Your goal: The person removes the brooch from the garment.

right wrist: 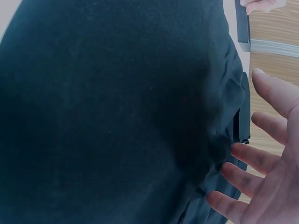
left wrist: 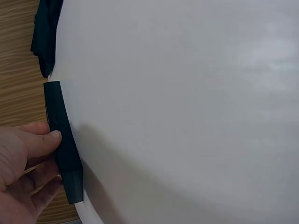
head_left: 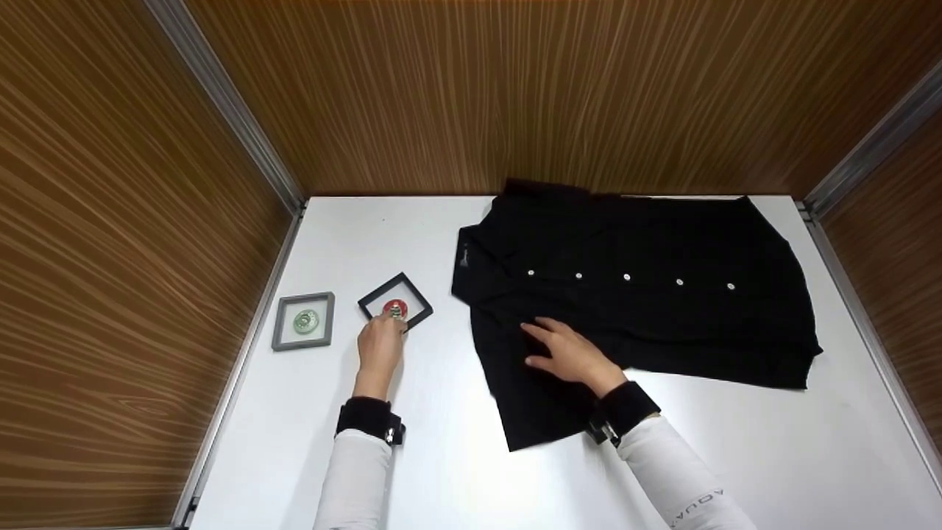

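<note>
A small black display frame (head_left: 419,319) with a clear middle and a red, patterned disc (head_left: 396,308) stands out left of the shirt. My left hand (head_left: 380,344) pinches its near edge; in the left wrist view the thumb (left wrist: 51,139) presses one face of the rim, other fingers behind it. A black short-sleeved shirt (head_left: 662,324) lies front up, collar to the left, with a line of white buttons. Over its chest and near sleeve is my right hand (head_left: 570,353), fingers spread and holding nothing; whether the fingertips touch the cloth I cannot tell.
To the left of the black frame lies a grey display frame (head_left: 329,316) with a green disc (head_left: 306,321). Everything is on a white table (head_left: 456,412). Wood-patterned panels (head_left: 471,96) with metal edging close off the back and both sides.
</note>
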`<state>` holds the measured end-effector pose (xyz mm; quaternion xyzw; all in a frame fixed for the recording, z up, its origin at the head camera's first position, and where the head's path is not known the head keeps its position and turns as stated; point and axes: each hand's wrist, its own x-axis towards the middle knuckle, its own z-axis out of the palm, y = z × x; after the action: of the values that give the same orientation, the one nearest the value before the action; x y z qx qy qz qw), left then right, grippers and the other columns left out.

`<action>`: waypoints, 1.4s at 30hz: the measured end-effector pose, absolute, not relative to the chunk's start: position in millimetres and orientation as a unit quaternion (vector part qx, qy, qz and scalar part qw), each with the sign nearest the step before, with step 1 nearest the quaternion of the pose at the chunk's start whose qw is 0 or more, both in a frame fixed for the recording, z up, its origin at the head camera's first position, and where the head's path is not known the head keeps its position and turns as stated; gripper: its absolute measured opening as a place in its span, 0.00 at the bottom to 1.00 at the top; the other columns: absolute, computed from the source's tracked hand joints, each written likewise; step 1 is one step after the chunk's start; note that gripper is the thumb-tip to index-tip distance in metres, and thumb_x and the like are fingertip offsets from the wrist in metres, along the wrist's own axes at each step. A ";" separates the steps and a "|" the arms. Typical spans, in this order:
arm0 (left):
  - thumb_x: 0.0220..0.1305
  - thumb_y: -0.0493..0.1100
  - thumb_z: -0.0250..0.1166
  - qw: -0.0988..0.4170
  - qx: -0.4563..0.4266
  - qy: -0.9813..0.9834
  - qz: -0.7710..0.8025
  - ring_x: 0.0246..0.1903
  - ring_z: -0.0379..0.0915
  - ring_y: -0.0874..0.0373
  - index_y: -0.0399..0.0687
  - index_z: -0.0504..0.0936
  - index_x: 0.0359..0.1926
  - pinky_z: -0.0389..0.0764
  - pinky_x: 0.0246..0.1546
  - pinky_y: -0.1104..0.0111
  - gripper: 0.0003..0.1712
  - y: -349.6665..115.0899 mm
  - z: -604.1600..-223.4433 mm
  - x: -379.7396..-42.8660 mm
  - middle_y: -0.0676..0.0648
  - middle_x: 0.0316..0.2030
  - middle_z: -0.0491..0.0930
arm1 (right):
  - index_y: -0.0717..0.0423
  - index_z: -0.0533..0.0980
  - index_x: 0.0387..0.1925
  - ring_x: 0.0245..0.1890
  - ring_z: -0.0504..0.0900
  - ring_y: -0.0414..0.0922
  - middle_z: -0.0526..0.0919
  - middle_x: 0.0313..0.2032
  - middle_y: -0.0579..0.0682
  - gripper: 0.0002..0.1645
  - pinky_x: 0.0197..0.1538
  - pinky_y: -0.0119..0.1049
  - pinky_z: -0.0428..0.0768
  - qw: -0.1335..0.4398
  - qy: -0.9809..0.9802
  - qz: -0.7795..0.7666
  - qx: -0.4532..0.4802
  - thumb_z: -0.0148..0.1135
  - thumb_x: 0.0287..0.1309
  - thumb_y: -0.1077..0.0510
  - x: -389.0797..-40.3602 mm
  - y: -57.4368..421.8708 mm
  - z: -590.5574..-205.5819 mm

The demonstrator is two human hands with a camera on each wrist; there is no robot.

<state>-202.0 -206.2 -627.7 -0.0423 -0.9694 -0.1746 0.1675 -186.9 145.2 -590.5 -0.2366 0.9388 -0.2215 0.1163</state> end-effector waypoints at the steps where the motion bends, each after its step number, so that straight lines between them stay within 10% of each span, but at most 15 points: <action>1: 0.53 0.31 0.64 0.169 -0.041 -0.969 -0.177 0.31 0.80 0.40 0.44 0.89 0.24 0.78 0.30 0.50 0.09 -206.6 -627.5 -201.9 0.39 0.29 0.83 | 0.49 0.66 0.71 0.68 0.63 0.60 0.63 0.69 0.62 0.38 0.66 0.56 0.65 0.116 0.939 -0.222 -0.236 0.65 0.62 0.45 -186.9 145.7 -590.3; 25: 0.57 0.33 0.65 0.127 0.031 -0.977 -0.170 0.31 0.78 0.35 0.36 0.85 0.26 0.78 0.30 0.47 0.06 -226.1 -624.6 -217.6 0.36 0.29 0.79 | 0.52 0.66 0.70 0.66 0.64 0.63 0.63 0.68 0.64 0.38 0.63 0.59 0.67 0.096 0.945 -0.232 -0.212 0.66 0.62 0.47 -187.7 171.2 -588.3; 42: 0.63 0.51 0.68 0.137 -0.082 -0.975 -0.154 0.50 0.75 0.41 0.36 0.81 0.52 0.76 0.52 0.53 0.25 -149.6 -620.3 -207.4 0.35 0.51 0.77 | 0.56 0.66 0.69 0.65 0.62 0.69 0.62 0.67 0.70 0.37 0.62 0.68 0.60 0.040 0.967 -0.214 -0.133 0.65 0.63 0.48 -191.6 226.0 -587.6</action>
<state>-207.4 -149.6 -620.3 -0.0816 -0.9750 -0.1544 0.1371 -191.6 226.0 -587.6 -0.1331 0.9669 -0.2141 0.0401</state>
